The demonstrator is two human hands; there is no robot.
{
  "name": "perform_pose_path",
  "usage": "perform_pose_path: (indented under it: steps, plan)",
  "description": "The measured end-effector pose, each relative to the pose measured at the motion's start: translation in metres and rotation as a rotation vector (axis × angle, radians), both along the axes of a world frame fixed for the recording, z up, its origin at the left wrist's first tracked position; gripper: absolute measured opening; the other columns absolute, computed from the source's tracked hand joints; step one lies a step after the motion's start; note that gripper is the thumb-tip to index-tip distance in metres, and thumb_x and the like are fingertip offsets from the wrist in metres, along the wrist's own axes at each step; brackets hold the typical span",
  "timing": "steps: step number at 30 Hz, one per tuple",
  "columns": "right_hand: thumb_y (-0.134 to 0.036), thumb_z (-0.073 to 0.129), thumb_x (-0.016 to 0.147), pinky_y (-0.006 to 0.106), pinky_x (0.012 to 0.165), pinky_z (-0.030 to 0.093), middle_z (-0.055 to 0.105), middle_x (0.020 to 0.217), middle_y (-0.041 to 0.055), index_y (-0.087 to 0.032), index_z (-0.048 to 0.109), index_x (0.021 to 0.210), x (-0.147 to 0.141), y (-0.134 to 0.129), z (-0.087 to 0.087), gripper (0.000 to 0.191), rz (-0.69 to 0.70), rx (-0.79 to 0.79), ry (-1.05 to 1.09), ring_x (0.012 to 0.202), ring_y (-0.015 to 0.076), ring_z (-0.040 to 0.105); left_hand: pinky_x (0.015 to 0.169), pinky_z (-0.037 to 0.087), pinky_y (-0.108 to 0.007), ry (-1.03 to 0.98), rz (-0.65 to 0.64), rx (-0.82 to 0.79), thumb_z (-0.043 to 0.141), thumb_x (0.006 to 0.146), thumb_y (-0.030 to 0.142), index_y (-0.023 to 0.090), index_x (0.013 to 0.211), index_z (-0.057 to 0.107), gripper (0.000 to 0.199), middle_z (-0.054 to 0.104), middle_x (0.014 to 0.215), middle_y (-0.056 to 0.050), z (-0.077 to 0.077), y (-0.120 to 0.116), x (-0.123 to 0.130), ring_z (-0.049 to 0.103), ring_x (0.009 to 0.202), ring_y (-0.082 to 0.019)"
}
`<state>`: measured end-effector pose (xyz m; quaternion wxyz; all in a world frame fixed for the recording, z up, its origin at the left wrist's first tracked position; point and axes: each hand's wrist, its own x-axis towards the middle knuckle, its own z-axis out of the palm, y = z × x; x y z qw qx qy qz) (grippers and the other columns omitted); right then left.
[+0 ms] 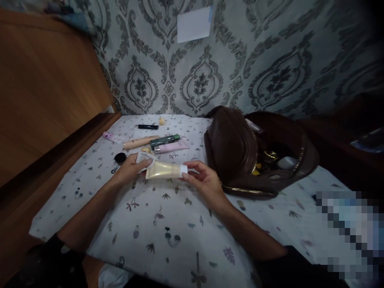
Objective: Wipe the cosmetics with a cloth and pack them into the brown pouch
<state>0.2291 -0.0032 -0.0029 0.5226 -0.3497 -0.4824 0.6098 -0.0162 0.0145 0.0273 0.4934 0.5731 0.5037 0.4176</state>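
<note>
Between my two hands lies a pale yellow squeeze tube (163, 171) with a white cap (183, 171), held level above the patterned cloth. My left hand (129, 167) is closed on a crumpled white wipe (145, 157), pressed against the tube's flat end. Fingers and thumb of my right hand (204, 180) pinch the cap end. Just beyond the hands are a pink tube (172, 147), a dark green bottle with a green top (164, 140) and a long beige tube (139, 142). A small round black item (120, 158) sits by my left wrist.
An open brown leather bag (231, 148) with several items inside stands at the right. Further back lie a black pen-like item (147, 127), a small cream-coloured piece (162, 121) and a white-and-purple tube (112, 137). A wooden panel (51, 80) rises on the left; a patterned wall (201, 80) is behind.
</note>
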Motion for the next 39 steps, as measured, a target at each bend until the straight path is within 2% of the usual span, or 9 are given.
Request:
perform_pose_path:
  steps: [2, 5, 10, 16, 22, 27, 31, 35, 39]
  plan:
    - [-0.039, 0.084, 0.065, 0.033, 0.077, 0.058, 0.067, 0.091, 0.0002, -0.022, 0.068, 0.094, -0.001, 0.000, -0.003, 0.037, -0.013, -0.008, 0.025, 0.077, 0.0148, 0.066, 0.053, 0.042, -0.024, 0.105, 0.046, 0.139, 0.065, 0.080, 0.051, 0.016, 0.081, 0.061, 0.035, 0.058, 0.066, 0.002, -0.001, -0.002, 0.004, 0.051, 0.055, -0.012]
    - [-0.040, 0.084, 0.065, 0.034, 0.079, 0.059, 0.065, 0.090, -0.0003, -0.022, 0.068, 0.097, -0.004, -0.002, -0.004, 0.040, -0.024, -0.021, 0.036, 0.076, 0.0139, 0.066, 0.074, 0.051, -0.031, 0.409, 0.091, 0.426, 0.051, 0.092, 0.041, 0.016, 0.101, 0.065, 0.030, 0.069, 0.091, -0.005, -0.003, -0.005, 0.008, 0.064, 0.082, -0.020]
    - [-0.040, 0.084, 0.067, 0.033, 0.078, 0.059, 0.065, 0.087, -0.0014, -0.022, 0.067, 0.094, -0.007, -0.007, -0.003, 0.036, -0.062, -0.042, 0.031, 0.076, 0.0139, 0.067, 0.100, 0.049, -0.042, 0.725, 0.037, 0.711, 0.044, 0.095, 0.023, 0.017, 0.129, 0.055, 0.037, 0.063, 0.129, -0.013, -0.014, -0.010, 0.007, 0.059, 0.119, -0.025]
    - [-0.040, 0.085, 0.064, 0.034, 0.076, 0.058, 0.065, 0.088, -0.0015, -0.022, 0.061, 0.085, -0.011, -0.009, -0.004, 0.036, -0.106, -0.034, 0.045, 0.075, 0.0143, 0.066, 0.109, 0.040, -0.056, 0.915, -0.038, 0.944, 0.045, 0.090, 0.010, 0.019, 0.141, 0.042, 0.053, 0.059, 0.137, -0.015, -0.020, -0.021, 0.017, 0.053, 0.129, -0.027]
    - [-0.038, 0.084, 0.065, 0.036, 0.081, 0.058, 0.064, 0.090, -0.0005, -0.023, 0.059, 0.085, -0.015, -0.011, -0.004, 0.036, -0.102, -0.047, 0.097, 0.080, 0.0158, 0.065, 0.116, 0.030, -0.056, 1.038, -0.110, 1.110, 0.041, 0.093, 0.010, 0.014, 0.146, 0.035, 0.054, 0.056, 0.140, -0.018, -0.017, -0.034, 0.041, 0.048, 0.135, -0.026]
    - [-0.038, 0.086, 0.063, 0.032, 0.078, 0.058, 0.067, 0.090, 0.0007, -0.022, 0.063, 0.087, -0.016, -0.012, -0.001, 0.036, -0.032, -0.261, 0.314, 0.083, 0.0162, 0.066, 0.122, 0.015, -0.053, 1.108, -0.098, 1.283, 0.041, 0.097, 0.009, 0.014, 0.144, 0.041, 0.047, 0.060, 0.137, -0.014, -0.014, -0.036, 0.047, 0.045, 0.138, -0.024]
    - [-0.043, 0.083, 0.068, 0.021, 0.057, 0.052, 0.068, 0.081, 0.0005, -0.020, 0.067, 0.092, -0.018, -0.018, 0.004, 0.037, 0.201, -0.409, 0.371, 0.062, 0.0100, 0.062, 0.121, 0.013, -0.056, 1.026, -0.033, 1.245, 0.042, 0.099, 0.018, 0.016, 0.146, 0.039, 0.048, 0.055, 0.142, -0.016, -0.010, -0.033, 0.041, 0.039, 0.142, -0.026]
    - [-0.047, 0.078, 0.075, 0.019, 0.050, 0.045, 0.070, 0.079, 0.0019, -0.018, 0.065, 0.093, -0.020, -0.026, 0.009, 0.037, 0.371, -0.401, 0.393, 0.053, 0.0070, 0.056, 0.118, 0.026, -0.053, 0.775, 0.054, 0.996, 0.041, 0.101, 0.028, 0.023, 0.149, 0.034, 0.049, 0.041, 0.154, -0.014, -0.006, -0.029, 0.034, 0.028, 0.147, -0.026]
    - [-0.042, 0.081, 0.072, 0.018, 0.051, 0.044, 0.073, 0.083, 0.0048, -0.018, 0.059, 0.103, -0.020, -0.029, 0.012, 0.045, 0.463, -0.414, 0.399, 0.057, 0.0082, 0.061, 0.119, 0.027, -0.049, 0.503, 0.134, 0.731, 0.036, 0.102, 0.041, 0.021, 0.146, 0.041, 0.049, 0.040, 0.154, -0.012, -0.004, -0.026, 0.034, 0.032, 0.145, -0.025]
